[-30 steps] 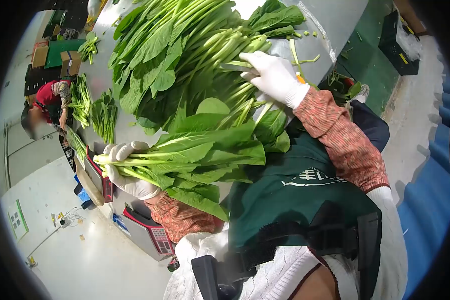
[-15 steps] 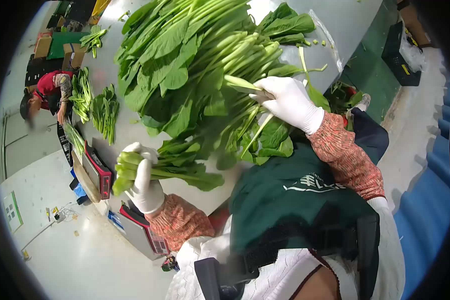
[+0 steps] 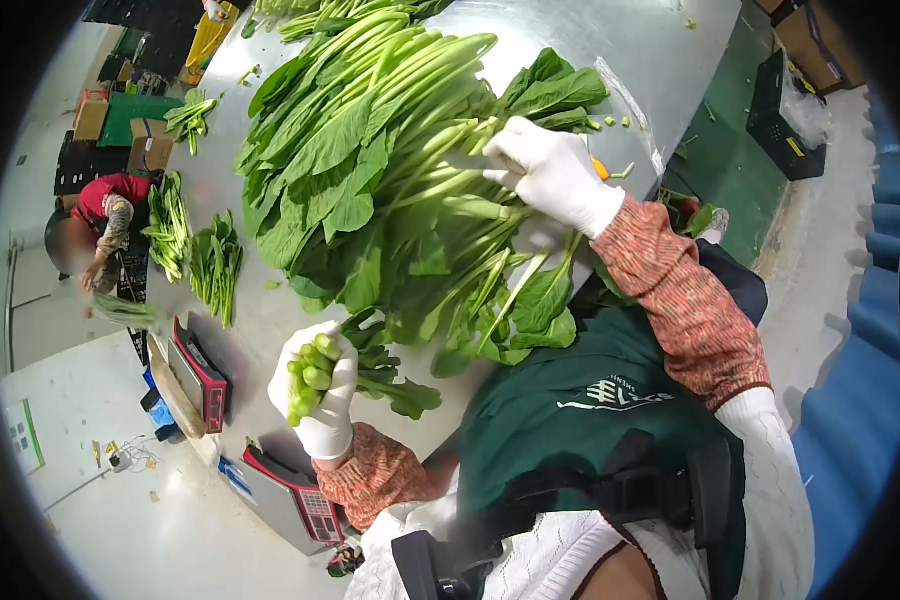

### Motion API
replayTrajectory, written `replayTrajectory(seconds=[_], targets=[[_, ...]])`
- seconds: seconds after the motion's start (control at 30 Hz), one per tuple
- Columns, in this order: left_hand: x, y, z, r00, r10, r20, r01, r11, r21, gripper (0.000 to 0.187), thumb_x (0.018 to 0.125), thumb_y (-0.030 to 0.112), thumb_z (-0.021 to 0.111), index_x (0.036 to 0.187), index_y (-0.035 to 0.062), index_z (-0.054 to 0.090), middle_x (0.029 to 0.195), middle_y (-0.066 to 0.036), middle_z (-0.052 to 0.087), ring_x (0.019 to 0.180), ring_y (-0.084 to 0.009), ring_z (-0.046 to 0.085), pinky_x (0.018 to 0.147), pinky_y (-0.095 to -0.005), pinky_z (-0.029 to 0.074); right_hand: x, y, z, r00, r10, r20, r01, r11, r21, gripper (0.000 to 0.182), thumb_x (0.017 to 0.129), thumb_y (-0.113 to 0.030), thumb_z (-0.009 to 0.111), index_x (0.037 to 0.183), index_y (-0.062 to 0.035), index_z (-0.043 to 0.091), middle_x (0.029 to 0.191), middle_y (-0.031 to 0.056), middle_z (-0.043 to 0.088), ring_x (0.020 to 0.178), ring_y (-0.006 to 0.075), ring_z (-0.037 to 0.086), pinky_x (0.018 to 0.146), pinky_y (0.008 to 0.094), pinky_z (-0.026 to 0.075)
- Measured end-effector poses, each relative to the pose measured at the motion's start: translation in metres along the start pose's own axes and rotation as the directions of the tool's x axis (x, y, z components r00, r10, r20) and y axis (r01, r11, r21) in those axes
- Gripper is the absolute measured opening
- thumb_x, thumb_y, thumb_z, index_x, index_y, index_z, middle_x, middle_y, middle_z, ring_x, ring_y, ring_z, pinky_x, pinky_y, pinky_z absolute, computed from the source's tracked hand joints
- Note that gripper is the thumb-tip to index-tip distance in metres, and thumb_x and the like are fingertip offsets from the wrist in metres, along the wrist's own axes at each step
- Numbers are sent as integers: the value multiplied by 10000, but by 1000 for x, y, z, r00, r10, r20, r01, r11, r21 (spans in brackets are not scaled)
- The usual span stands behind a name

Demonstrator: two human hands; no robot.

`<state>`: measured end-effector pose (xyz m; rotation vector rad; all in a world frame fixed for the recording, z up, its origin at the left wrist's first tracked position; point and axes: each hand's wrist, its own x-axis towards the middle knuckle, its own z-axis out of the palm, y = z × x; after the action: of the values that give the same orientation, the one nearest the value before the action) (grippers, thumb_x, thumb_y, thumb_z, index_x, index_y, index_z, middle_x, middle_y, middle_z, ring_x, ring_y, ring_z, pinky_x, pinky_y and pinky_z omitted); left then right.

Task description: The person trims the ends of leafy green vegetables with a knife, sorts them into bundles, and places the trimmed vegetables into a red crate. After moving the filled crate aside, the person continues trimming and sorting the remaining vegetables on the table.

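My left hand (image 3: 318, 388), in a white glove, is closed round a bunch of leafy greens (image 3: 315, 375). The cut stalk ends face up out of the fist, and the leaves (image 3: 395, 385) trail to the right over the table. Above the large pile of leafy greens (image 3: 340, 170) is my right hand (image 3: 555, 172), also gloved, its fingers curled together right at the pale stalks. A small orange piece (image 3: 599, 168) shows beside this hand; what the fingers hold is hidden.
Two red-edged scales (image 3: 210, 385) (image 3: 295, 495) stand along the table's near left edge. Smaller bunches of greens (image 3: 215, 265) lie on the metal table (image 3: 460, 385). Across at the left, a person in a red vest (image 3: 95, 205) bends over greens. A black crate (image 3: 785, 115) sits on the floor.
My left hand has turned the bunch so its cut ends face up, and has shifted slightly right. My right hand has moved up and left; the stalk it held no longer shows.
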<state>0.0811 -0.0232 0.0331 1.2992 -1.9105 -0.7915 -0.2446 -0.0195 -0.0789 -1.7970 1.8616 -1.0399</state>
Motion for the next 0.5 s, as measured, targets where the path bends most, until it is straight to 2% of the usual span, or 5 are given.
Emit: replayTrajectory(seconds=[0.1,0.2,0.3,0.47,0.5], targets=[[0,4,3,999,32,25,-33,998,55,251,759,-92,712,1000,-20,694,860,-17,654,758,-76,569,731,-217,473,-26,-30,-13,994,94,54,-105,962,250,125,835,-39,711,906,-49,609,777,66,566,646,184,554,605,323,470],[-3,18,0,998,15,56,-18,999,40,236,763,-86,714,987,-13,689,859,-22,655,763,-73,568,735,-216,472,-50,-44,-27,996,-35,-86,56,966,253,188,863,-208,734,801,-52,648,671,80,599,594,211,575,565,322,456],[-10,23,0,996,40,76,-42,999,20,257,729,-105,718,956,8,682,847,-36,662,751,-94,595,709,-235,483,-74,-59,-63,961,230,156,-278,794,540,167,906,-172,708,837,-25,672,674,-6,605,612,63,498,549,242,400],[-21,60,33,930,262,256,-276,961,18,274,647,-102,709,877,41,668,945,-117,695,856,-242,672,797,-327,537,-105,-73,-106,872,401,280,-471,534,702,137,931,-115,666,843,-10,668,780,5,664,687,50,577,651,203,465],[-17,62,47,819,509,265,-547,831,95,285,635,-75,749,870,70,681,1070,-138,691,990,-288,668,871,-370,541,-111,-73,-105,902,360,237,-412,559,719,145,921,-109,670,825,-3,647,777,16,668,679,62,582,642,213,473]])
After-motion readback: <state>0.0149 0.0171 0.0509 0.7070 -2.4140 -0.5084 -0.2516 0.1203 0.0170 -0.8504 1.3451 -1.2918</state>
